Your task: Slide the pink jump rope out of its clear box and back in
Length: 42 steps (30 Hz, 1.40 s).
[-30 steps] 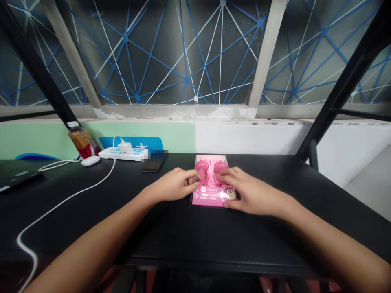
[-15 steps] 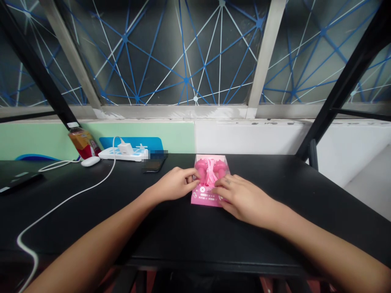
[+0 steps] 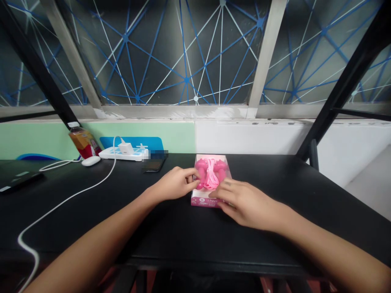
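Head camera, seen from just behind the person: a pink retail box lies flat near the far edge of a black desk, with pink earphones looped inside it; the person's left hand sits against the box's left side, its curled fingers touching the edge by the left earbud; the right hand lies across the box's near right corner, its fingers half spread over the front; whether either hand has a firm grip, I cannot tell; farther left stand a white power strip with a white charger plugged in and a white cable trailing across the desk; a black smartphone lies just beside the strip; a white computer mouse and a plastic bottle sit beyond it; a dark tablet lies at the far left.
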Tool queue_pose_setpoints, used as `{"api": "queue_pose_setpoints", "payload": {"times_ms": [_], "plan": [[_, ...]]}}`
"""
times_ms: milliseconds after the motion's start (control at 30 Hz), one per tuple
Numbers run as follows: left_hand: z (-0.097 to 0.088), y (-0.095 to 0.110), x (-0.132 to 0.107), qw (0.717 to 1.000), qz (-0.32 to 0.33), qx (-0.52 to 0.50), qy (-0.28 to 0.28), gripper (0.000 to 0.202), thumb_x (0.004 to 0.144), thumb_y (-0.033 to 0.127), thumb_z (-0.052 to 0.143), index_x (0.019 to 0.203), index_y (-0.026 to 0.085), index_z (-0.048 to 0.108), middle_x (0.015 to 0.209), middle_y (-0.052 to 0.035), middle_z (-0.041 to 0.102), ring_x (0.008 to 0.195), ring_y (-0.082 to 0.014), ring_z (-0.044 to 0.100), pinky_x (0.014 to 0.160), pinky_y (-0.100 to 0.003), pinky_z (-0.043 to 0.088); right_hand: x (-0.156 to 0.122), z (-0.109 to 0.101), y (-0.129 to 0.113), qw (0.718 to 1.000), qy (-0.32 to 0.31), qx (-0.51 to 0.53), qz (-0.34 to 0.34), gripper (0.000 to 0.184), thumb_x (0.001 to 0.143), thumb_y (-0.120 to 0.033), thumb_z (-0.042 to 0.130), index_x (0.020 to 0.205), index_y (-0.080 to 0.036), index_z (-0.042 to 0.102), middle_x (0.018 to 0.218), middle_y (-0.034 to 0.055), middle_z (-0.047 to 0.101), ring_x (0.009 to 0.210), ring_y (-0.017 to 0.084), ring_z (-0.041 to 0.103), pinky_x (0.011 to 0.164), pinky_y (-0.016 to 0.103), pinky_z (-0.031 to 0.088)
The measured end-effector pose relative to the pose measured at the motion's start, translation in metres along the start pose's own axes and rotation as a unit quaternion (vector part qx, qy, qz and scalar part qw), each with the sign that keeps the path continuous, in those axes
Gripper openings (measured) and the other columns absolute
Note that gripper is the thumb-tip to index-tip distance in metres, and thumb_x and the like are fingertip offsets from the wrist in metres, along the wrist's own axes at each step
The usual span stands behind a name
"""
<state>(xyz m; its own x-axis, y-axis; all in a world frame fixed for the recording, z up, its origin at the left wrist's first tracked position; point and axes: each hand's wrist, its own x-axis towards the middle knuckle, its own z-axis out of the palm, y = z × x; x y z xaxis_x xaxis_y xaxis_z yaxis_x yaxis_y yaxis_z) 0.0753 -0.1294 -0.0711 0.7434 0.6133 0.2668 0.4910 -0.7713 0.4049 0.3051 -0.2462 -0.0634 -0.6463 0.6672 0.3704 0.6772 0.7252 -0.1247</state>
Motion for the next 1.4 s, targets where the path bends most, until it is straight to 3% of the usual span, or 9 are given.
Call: {"api": "queue_pose_setpoints", "payload": {"times_ms": [367,567,900,1133,1233,1400], "plan": [[0.004,-0.003,0.000,1.000,-0.008,0.016,0.021,0.015,0.089,0.032,0.056,0.093,0.022,0.066,0.063,0.0038,0.064,0.055,-0.0101,0.056,0.054,-0.021,0.036,-0.001,-0.003,-0.006,0.993,-0.114,0.033,-0.019,0.014,0.088,-0.018,0.053,0.094,-0.020,0.067,0.090,0.0027,0.069,0.081,0.017,0.062,0.071,0.030,0.046],[0.005,-0.001,0.005,0.998,-0.022,0.044,0.046,0.018,0.091,0.034,0.053,0.090,0.022,0.065,0.066,0.0027,0.067,0.057,-0.0116,0.059,0.054,-0.023,0.036,0.001,-0.008,-0.016,0.985,-0.155,0.060,-0.041,0.021,0.088,-0.013,0.049,0.075,-0.020,0.064,0.076,-0.0002,0.069,0.071,0.015,0.062,0.068,0.028,0.045],[0.003,-0.002,0.027,0.988,-0.057,0.127,0.070,0.021,0.093,0.040,0.051,0.093,0.024,0.066,0.077,0.0020,0.074,0.068,-0.0173,0.067,0.055,-0.025,0.036,-0.010,-0.022,-0.034,0.961,-0.216,0.143,-0.095,0.009,0.087,-0.021,0.061,0.081,-0.023,0.067,0.080,-0.0042,0.072,0.074,0.012,0.063,0.061,0.024,0.040],[0.007,-0.011,0.044,0.982,-0.089,0.135,0.097,0.020,0.090,0.041,0.055,0.087,0.024,0.065,0.071,0.0030,0.073,0.068,-0.0183,0.067,0.055,-0.026,0.035,-0.022,-0.030,-0.040,0.949,-0.246,0.139,-0.139,0.029,0.080,-0.023,0.069,0.058,-0.020,0.051,0.060,-0.0073,0.062,0.053,0.011,0.049,0.050,0.025,0.036],[0.009,-0.023,0.047,0.983,-0.091,0.121,0.102,0.018,0.090,0.038,0.055,0.088,0.024,0.066,0.077,0.0021,0.073,0.068,-0.0171,0.067,0.057,-0.025,0.037,-0.023,-0.029,-0.040,0.948,-0.255,0.130,-0.139,0.029,0.077,-0.020,0.071,0.059,-0.020,0.048,0.065,-0.0072,0.064,0.057,0.011,0.053,0.052,0.025,0.039],[0.012,-0.040,0.049,0.987,-0.064,0.104,0.104,0.018,0.092,0.033,0.052,0.096,0.023,0.066,0.082,-0.0008,0.072,0.067,-0.0153,0.064,0.061,-0.025,0.040,-0.019,-0.029,-0.039,0.939,-0.259,0.167,-0.155,0.018,0.080,-0.015,0.068,0.069,-0.021,0.056,0.080,-0.0053,0.070,0.076,0.012,0.062,0.066,0.021,0.046]]}}
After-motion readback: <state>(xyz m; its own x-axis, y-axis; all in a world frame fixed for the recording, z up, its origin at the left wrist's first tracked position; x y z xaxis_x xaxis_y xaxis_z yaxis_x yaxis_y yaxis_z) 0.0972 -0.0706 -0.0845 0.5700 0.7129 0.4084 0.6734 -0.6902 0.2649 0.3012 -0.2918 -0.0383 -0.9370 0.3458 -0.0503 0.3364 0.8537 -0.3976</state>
